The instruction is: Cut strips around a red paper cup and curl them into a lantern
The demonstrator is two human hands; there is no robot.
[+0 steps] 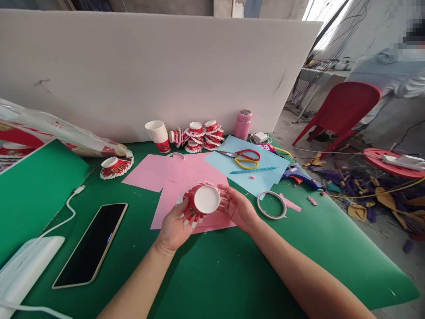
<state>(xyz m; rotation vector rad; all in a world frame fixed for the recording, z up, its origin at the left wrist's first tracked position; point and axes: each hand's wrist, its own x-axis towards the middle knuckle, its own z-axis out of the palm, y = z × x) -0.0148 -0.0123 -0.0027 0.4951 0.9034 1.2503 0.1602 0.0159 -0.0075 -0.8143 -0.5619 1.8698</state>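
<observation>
A red paper cup point(206, 199) with its side cut into strips is held above the table, its white round base facing me. My left hand point(175, 225) grips its fringed edge from the left. Beside its right side, my right hand point(239, 207) has its fingers stretched out; whether the fingertips touch the cup is unclear. Pink paper sheets point(212, 173) lie under the hands. On a light blue sheet point(272, 177) rest scissors point(244, 156) with red and yellow handles and a blue pencil point(254, 170). A roll of white tape point(272, 205) lies right of my right hand.
Several cut cups point(195, 133) and a cup stack point(158, 135) stand before a white board point(159, 71), near a pink flask point(243, 125). Another cut cup point(116, 166) and a phone point(90, 246) lie left. A glue gun point(301, 176) lies right; a person sits beyond.
</observation>
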